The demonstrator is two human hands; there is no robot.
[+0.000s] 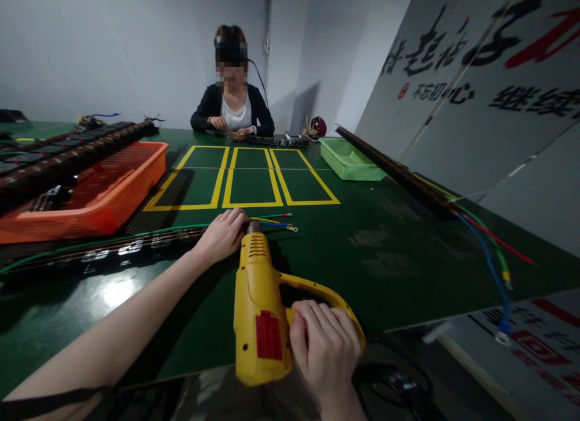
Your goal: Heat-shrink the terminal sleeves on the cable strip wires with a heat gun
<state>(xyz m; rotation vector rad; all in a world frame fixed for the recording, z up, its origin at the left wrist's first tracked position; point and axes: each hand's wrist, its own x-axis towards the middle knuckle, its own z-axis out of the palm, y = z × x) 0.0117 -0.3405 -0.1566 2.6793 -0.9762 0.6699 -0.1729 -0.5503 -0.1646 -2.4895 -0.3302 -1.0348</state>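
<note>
My right hand (324,342) is wrapped round the handle of a yellow heat gun (256,300), which has a red label. The gun's metal nozzle (254,227) points away from me, close beside the fingers of my left hand (224,232). That left hand is closed on a bundle of wires (267,221), whose green, yellow and blue ends with ring terminals stick out to the right. From the same hand a long dark strip (136,247) with shiny segments and a green wire runs left along the green table (385,228).
An orange basket (113,209) and long dark strips (67,155) are at the left. A light green basket (348,161) and another strip (399,173) with hanging wires (489,246) are at the right. Opposite sits a person (233,101) handling wires.
</note>
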